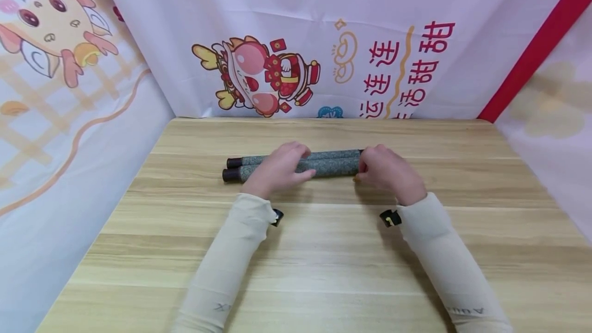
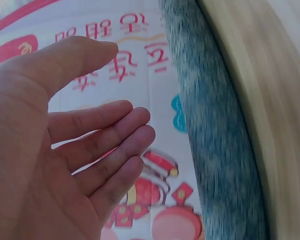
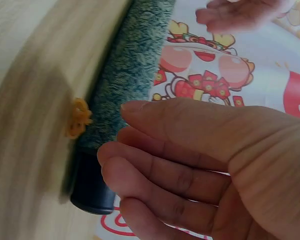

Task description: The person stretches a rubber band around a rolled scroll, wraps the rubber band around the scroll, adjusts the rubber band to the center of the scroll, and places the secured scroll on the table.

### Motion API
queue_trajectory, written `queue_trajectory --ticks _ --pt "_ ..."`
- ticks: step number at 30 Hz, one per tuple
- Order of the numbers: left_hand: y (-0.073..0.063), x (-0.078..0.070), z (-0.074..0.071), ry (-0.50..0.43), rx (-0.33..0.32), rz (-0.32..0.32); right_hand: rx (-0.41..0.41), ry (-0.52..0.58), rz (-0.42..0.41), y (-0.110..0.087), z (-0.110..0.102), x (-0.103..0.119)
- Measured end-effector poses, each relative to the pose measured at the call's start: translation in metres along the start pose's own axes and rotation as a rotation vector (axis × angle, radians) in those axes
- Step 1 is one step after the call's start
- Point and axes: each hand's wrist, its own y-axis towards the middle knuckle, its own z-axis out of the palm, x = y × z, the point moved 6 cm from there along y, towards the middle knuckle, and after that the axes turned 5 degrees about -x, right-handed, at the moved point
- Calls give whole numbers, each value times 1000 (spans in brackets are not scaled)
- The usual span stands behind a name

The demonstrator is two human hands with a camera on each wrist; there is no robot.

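Observation:
A rolled-up scroll (image 1: 337, 164) lies crosswise on the table, its two mottled blue-green rolls side by side with black end knobs (image 1: 232, 174). Over its left half is my left hand (image 1: 282, 166), thumb and fingers spread apart; the left wrist view shows nothing in that palm (image 2: 80, 150). My right hand (image 1: 390, 171) is at the scroll's right end. In the right wrist view its fingers are loosely bent, the thumb held apart, with nothing visibly pinched; whether the fingertips touch the roll I cannot tell. A small orange knotted cord (image 3: 78, 118) sits against the roll near the black knob (image 3: 92, 185).
The wood-grain table (image 1: 314, 251) extends in front of the scroll and to both sides. A printed cloth (image 1: 287, 14) with cartoon figures and red characters hangs along the back edge. More patterned cloth (image 1: 69, 117) hangs at the left.

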Motion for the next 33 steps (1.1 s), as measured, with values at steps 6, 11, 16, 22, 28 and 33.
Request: queue_trajectory --ticks 6,11,16,22,28,33 --pt "12 -18 14 -28 12 32 0 -45 -2 5 10 -1" --pt "15 -25 24 -56 14 58 -1 -54 5 9 15 -3" --pt "16 -25 31 -76 26 60 -1 -66 -12 11 19 -4" --pt "17 -24 33 -68 39 61 -8 -76 0 11 21 -7" --pt "16 -23 31 -90 31 57 -2 -94 -1 11 25 -6" --pt "15 -22 29 -91 37 57 -13 -80 -8 10 21 -4"
